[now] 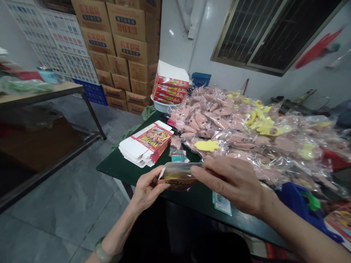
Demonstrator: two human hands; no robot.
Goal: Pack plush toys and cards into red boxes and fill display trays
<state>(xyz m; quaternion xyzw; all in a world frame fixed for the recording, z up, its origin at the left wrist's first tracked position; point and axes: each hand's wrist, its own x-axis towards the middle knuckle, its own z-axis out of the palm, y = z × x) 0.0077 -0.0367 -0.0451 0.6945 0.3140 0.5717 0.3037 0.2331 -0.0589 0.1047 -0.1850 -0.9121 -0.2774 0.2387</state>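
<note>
My left hand (146, 188) grips the left end of a small printed carton (178, 184), its thumb along the front and fingers behind. The carton's top is open, and something yellowish in clear plastic shows inside. My right hand (233, 182) is bent over the carton's right end, with fingertips at the opening; part of its grip is hidden. Behind the carton lie several small printed cards (178, 157). Other cards (222, 204) lie below my right hand. To the left is a stack of flattened red-and-white cartons (149, 140).
A heap of plastic-wrapped pink and yellow plush-looking pieces (219, 120) covers the right of the green table (109, 166). Filled red boxes (170, 89) stand in a white basin (161, 106). A blue tape dispenser (298, 208) sits at right. Cardboard cases (128, 47) line the wall.
</note>
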